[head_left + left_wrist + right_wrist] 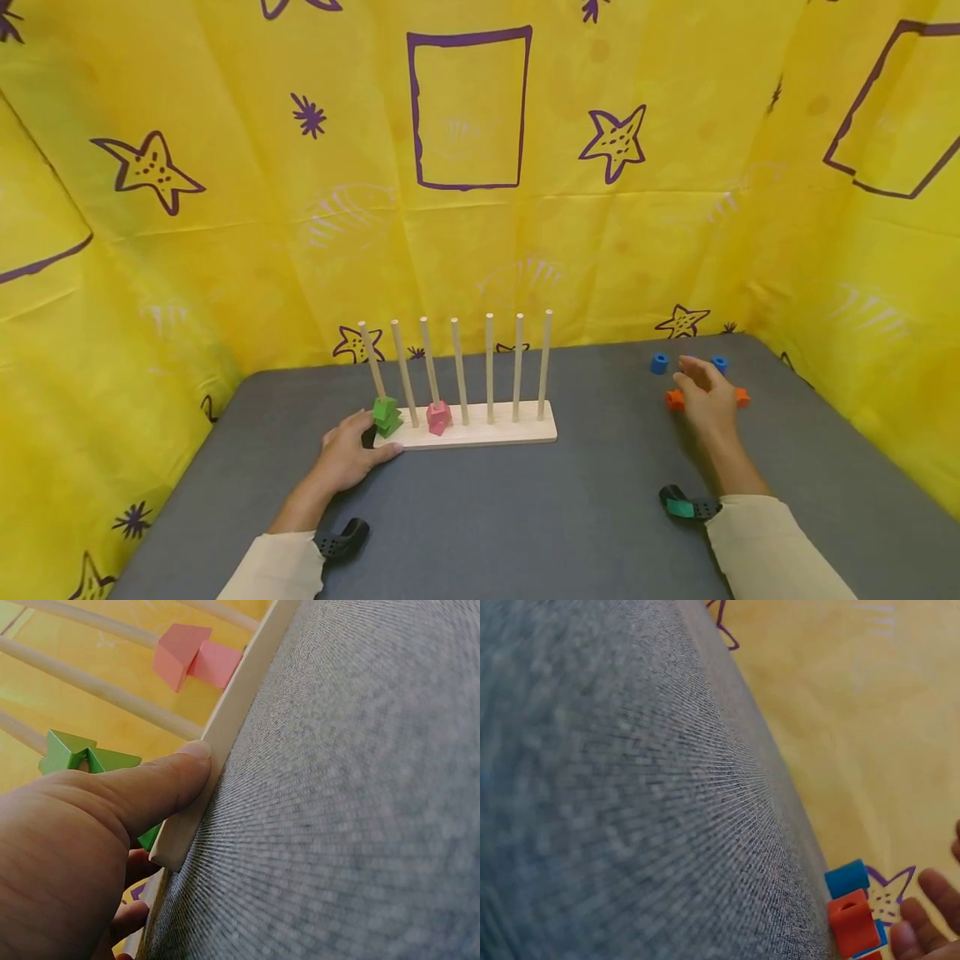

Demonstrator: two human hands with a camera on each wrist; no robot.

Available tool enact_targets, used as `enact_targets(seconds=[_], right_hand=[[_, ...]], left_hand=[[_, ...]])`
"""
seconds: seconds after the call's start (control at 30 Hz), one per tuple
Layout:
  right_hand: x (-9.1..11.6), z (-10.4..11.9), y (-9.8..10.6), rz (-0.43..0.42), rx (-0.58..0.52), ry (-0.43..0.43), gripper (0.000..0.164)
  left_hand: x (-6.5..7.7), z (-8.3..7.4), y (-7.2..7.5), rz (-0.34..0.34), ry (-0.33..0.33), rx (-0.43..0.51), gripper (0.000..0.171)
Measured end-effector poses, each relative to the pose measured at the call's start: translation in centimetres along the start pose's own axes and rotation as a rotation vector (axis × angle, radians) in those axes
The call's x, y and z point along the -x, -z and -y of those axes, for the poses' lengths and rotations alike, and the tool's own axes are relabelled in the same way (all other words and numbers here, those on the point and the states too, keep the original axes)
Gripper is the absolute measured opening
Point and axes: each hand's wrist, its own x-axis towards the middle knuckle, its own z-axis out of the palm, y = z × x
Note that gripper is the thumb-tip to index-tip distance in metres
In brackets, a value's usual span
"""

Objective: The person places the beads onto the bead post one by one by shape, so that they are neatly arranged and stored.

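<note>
A wooden peg board (480, 432) with a row of upright dowels stands on the table. My left hand (347, 454) grips its left end, thumb (169, 784) along the front edge and fingers round behind. Green blocks (387, 418) are stacked on the leftmost dowel, and pink blocks (438, 418) on the third. At the far right, my right hand (708, 408) hovers over loose blocks with its fingers relaxed and slightly bent, nothing between them. Orange blocks (853, 922) lie on either side of it, partly hidden by the hand; blue blocks (659, 363) sit just beyond.
The grey table (517, 517) runs back to a yellow patterned cloth (465, 250) that hangs behind and along both sides. Dark straps (686, 504) are worn on both wrists, near the cream sleeves (772, 550).
</note>
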Motion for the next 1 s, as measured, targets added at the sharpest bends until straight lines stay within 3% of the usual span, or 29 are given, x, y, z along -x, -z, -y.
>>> enact_targets(seconds=[0.27, 0.63, 0.77, 1.0], right_hand=[[-0.2, -1.2, 0.0, 0.0, 0.09, -0.045, 0.038], [-0.4, -2.2, 0.1, -0.051, 0.194, -0.018, 0.035], [-0.3, -2.6, 0.3, -0.015, 0.283, 0.035, 0.037], [-0.1, -3.2, 0.1, 0.005, 0.399, 0.214, 0.028]], left_hand=[[0.0, -0.3, 0.1, -0.004, -0.007, -0.001, 0.066], [-0.1, -0.2, 0.0, -0.002, -0.013, 0.001, 0.066], [-0.1, -0.2, 0.0, -0.003, -0.014, 0.004, 0.065], [0.0, -0.1, 0.1, -0.008, -0.025, 0.005, 0.064]])
